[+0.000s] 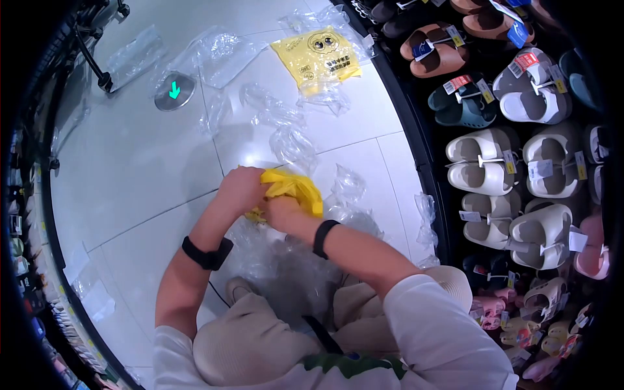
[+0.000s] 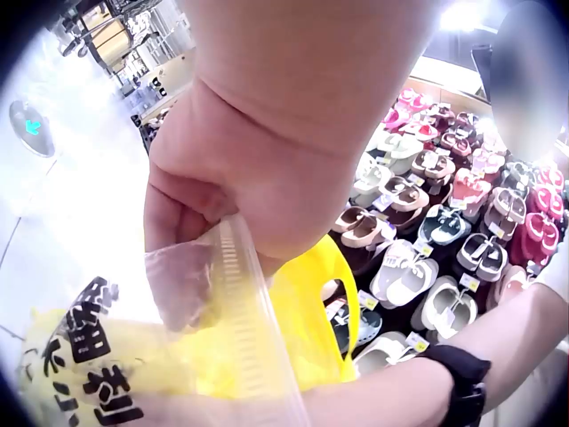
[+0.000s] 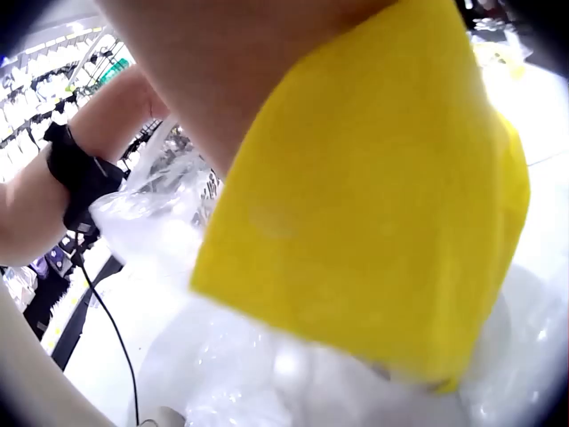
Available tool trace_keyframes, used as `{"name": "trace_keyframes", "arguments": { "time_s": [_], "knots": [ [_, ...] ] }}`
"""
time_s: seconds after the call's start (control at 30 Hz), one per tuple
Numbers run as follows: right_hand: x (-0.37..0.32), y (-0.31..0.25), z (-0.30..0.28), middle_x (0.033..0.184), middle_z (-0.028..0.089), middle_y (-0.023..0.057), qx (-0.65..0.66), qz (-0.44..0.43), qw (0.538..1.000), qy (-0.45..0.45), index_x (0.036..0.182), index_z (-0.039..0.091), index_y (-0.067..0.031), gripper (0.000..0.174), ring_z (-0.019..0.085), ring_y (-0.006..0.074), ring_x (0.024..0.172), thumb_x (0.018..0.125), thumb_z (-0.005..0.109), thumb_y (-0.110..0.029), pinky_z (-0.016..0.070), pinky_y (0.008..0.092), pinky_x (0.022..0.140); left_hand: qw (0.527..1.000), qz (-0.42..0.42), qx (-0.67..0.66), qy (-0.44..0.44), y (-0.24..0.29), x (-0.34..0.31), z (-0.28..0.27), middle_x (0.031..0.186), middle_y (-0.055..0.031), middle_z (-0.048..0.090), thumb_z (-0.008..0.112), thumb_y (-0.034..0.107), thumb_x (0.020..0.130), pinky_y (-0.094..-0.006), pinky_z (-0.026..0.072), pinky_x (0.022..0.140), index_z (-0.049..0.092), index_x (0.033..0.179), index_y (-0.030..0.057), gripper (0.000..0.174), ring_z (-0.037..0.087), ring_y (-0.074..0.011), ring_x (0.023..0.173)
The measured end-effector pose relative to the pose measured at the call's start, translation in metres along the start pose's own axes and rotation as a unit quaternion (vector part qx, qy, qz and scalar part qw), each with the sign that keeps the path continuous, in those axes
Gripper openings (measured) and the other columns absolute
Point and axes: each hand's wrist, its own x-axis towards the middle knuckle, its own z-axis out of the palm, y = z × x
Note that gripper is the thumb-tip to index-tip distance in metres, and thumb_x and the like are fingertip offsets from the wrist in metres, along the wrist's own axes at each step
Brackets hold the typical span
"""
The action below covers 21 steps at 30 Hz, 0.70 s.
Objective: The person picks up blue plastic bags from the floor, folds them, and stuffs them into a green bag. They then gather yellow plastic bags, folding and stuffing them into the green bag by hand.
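Bunched between the two hands is a yellow bag (image 1: 296,186), in front of the knees. My left hand (image 1: 246,188) is curled at its left side; in the left wrist view that hand (image 2: 258,169) grips clear plastic (image 2: 240,276) with a ribbed edge, over yellow material (image 2: 307,298) with black print. My right hand (image 1: 283,212) is at the bag's lower side, close to the left one. Yellow material (image 3: 364,196) drapes over it in the right wrist view, so its fingers and their hold are hidden.
Crumpled clear bags (image 1: 279,266) lie below the hands, with more wrappers (image 1: 224,55) over the tiled floor. Farther forward lies another printed yellow bag (image 1: 318,57). Racks of slippers (image 1: 482,159) line the right side; a shelf edge (image 1: 62,266) runs along the left.
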Motion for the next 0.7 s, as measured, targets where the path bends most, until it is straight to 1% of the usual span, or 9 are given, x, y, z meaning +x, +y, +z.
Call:
{"name": "trace_keyframes", "arguments": {
  "time_s": [0.07, 0.13, 0.27, 0.37, 0.43, 0.47, 0.53, 0.6, 0.7],
  "knots": [
    [0.021, 0.003, 0.015, 0.116, 0.061, 0.0145, -0.038, -0.007, 0.999, -0.019, 0.108, 0.063, -0.0078, 0.032, 0.059, 0.0328, 0.107, 0.088, 0.057, -0.032, 0.0487, 0.0435, 0.086, 1.0, -0.022, 0.009, 0.007, 0.005, -0.006, -0.004, 0.084, -0.0207, 0.067, 0.062, 0.028, 0.082, -0.0471, 0.0501, 0.075, 0.068, 0.095, 0.0019, 0.03, 0.063, -0.0381, 0.081],
    [0.037, 0.008, 0.033, 0.114, 0.064, 0.0104, 0.037, 0.032, 0.991, 0.124, 0.107, 0.064, -0.0108, 0.029, 0.06, 0.0301, 0.106, 0.086, 0.06, -0.03, 0.0482, 0.0433, 0.087, 1.0, -0.021, -0.001, 0.022, -0.001, -0.008, -0.003, 0.083, -0.0196, 0.067, 0.06, 0.025, 0.081, -0.0467, 0.0506, 0.074, 0.068, 0.093, 0.0032, 0.026, 0.063, -0.0378, 0.08],
    [0.047, 0.008, 0.012, 0.112, 0.065, 0.0077, 0.125, 0.0, 0.979, 0.16, 0.108, 0.065, -0.0132, 0.027, 0.062, 0.0285, 0.103, 0.083, 0.063, -0.026, 0.048, 0.0417, 0.087, 0.995, -0.044, -0.056, 0.073, -0.014, -0.006, -0.004, 0.082, -0.0197, 0.066, 0.058, 0.019, 0.079, -0.0468, 0.0512, 0.072, 0.067, 0.092, 0.0037, 0.022, 0.063, -0.0391, 0.08],
    [0.04, -0.004, -0.027, 0.126, 0.059, 0.0111, 0.219, 0.046, 0.974, 0.024, 0.123, 0.06, -0.01, 0.04, 0.057, 0.0288, 0.114, 0.083, 0.061, -0.016, 0.0455, 0.0404, 0.094, 0.977, -0.088, -0.177, 0.081, -0.029, 0.0, 0.0, 0.08, -0.0197, 0.066, 0.06, 0.016, 0.079, -0.0434, 0.0526, 0.068, 0.066, 0.095, 0.002, 0.023, 0.065, -0.0363, 0.073],
    [0.033, -0.014, -0.039, 0.116, 0.064, 0.0129, -0.139, -0.035, 0.973, -0.18, 0.115, 0.064, -0.0086, 0.035, 0.06, 0.0296, 0.107, 0.08, 0.061, -0.013, 0.0475, 0.0392, 0.089, 0.959, -0.125, -0.244, 0.066, -0.034, 0.0, -0.007, 0.076, -0.0186, 0.066, 0.06, 0.014, 0.079, -0.04, 0.0528, 0.064, 0.065, 0.097, 0.0005, 0.023, 0.065, -0.0316, 0.066],
    [0.031, -0.015, -0.051, 0.116, 0.064, 0.0129, -0.14, -0.036, 0.972, -0.184, 0.115, 0.064, -0.0086, 0.035, 0.06, 0.0296, 0.107, 0.08, 0.061, -0.013, 0.0475, 0.0392, 0.089, 0.936, -0.163, -0.309, 0.045, -0.036, -0.002, -0.009, 0.072, -0.0175, 0.066, 0.061, 0.011, 0.08, -0.0365, 0.0531, 0.059, 0.064, 0.099, -0.001, 0.023, 0.066, -0.027, 0.06],
    [0.017, -0.01, -0.08, 0.103, 0.068, 0.0134, -0.143, -0.244, 0.88, -0.38, 0.106, 0.069, -0.0066, 0.029, 0.064, 0.029, 0.1, 0.08, 0.057, -0.01, 0.0499, 0.0397, 0.085, 0.912, -0.186, -0.362, 0.053, -0.048, -0.007, -0.007, 0.072, -0.0128, 0.065, 0.06, 0.01, 0.083, -0.0312, 0.0514, 0.054, 0.063, 0.101, -0.0028, 0.022, 0.064, -0.0203, 0.057],
    [0.001, 0.012, -0.127, 0.098, 0.07, 0.0118, 0.002, -0.329, 0.906, -0.267, 0.103, 0.069, -0.0024, 0.026, 0.067, 0.0258, 0.093, 0.084, 0.054, -0.012, 0.0534, 0.0366, 0.077, 0.886, -0.207, -0.411, 0.063, -0.062, -0.01, -0.009, 0.071, -0.0081, 0.064, 0.058, 0.009, 0.086, -0.026, 0.0497, 0.05, 0.061, 0.103, -0.0046, 0.022, 0.063, -0.0137, 0.054],
    [0.021, 0.045, -0.24, 0.093, 0.069, 0.0157, 0.464, -0.103, 0.769, -0.427, 0.11, 0.063, 0.0028, 0.031, 0.068, 0.023, 0.084, 0.088, 0.052, -0.016, 0.0561, 0.033, 0.069, 0.853, -0.212, -0.472, 0.067, -0.074, -0.018, -0.02, 0.071, -0.0067, 0.062, 0.057, 0.01, 0.089, -0.0251, 0.0494, 0.048, 0.06, 0.097, -0.0032, 0.016, 0.063, -0.0133, 0.054]
  ]
}}
